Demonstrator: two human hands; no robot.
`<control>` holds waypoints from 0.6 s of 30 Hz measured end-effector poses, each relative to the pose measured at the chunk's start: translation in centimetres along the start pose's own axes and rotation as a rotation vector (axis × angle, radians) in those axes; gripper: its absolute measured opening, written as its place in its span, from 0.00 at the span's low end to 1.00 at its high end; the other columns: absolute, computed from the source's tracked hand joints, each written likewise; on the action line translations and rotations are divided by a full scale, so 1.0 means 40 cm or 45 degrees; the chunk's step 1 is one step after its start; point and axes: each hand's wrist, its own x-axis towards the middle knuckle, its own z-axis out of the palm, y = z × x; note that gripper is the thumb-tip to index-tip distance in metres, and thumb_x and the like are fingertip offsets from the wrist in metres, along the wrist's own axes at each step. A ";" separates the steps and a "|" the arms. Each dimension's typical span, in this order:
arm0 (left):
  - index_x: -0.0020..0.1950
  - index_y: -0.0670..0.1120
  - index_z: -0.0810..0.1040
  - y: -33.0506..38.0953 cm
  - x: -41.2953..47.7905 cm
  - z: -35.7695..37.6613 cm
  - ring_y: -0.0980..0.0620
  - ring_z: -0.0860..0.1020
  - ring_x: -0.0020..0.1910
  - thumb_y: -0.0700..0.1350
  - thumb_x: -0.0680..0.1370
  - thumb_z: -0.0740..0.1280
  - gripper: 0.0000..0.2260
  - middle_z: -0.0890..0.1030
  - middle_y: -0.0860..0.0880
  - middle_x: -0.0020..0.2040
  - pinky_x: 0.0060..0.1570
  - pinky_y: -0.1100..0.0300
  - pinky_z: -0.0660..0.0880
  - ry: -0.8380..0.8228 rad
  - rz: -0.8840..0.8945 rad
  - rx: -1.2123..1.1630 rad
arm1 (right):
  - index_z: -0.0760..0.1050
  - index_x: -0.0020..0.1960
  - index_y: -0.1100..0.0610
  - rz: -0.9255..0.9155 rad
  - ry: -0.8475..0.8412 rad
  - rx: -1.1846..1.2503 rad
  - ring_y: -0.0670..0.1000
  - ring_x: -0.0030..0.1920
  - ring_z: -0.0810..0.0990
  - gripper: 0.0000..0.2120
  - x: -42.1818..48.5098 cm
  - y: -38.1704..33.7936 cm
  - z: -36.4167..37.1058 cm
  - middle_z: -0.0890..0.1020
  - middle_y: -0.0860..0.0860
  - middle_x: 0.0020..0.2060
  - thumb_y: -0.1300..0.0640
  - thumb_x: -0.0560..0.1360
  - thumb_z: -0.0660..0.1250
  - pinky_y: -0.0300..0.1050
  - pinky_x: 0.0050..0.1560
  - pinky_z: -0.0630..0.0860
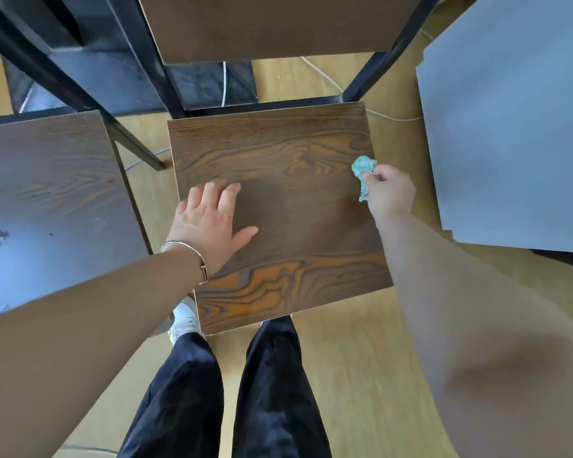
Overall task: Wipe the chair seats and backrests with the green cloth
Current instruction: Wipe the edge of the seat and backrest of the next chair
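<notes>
A neighbouring chair seat (47, 193) stands at left as a person bends over the middle chair seat (295, 219), left hand (212, 223) laid flat on the wood, fingers straight and spread, a bracelet (192, 256) at the wrist. At the seat's right edge the right hand (389, 193) has its grip clamped on the bunched green cloth (363, 170), which appears to touch the wood. Most of the seat lies leftward of the cloth, toward the resting hand; the backrest (278, 24) rises beyond. A grey surface (510, 127) flanks the right.
</notes>
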 end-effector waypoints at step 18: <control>0.76 0.48 0.60 -0.138 -0.161 0.010 0.42 0.63 0.70 0.65 0.74 0.62 0.36 0.65 0.46 0.72 0.66 0.45 0.66 -0.060 0.013 0.030 | 0.82 0.48 0.59 -0.597 -0.433 -0.047 0.49 0.43 0.79 0.05 -0.541 -0.056 0.229 0.80 0.51 0.46 0.58 0.76 0.69 0.39 0.42 0.76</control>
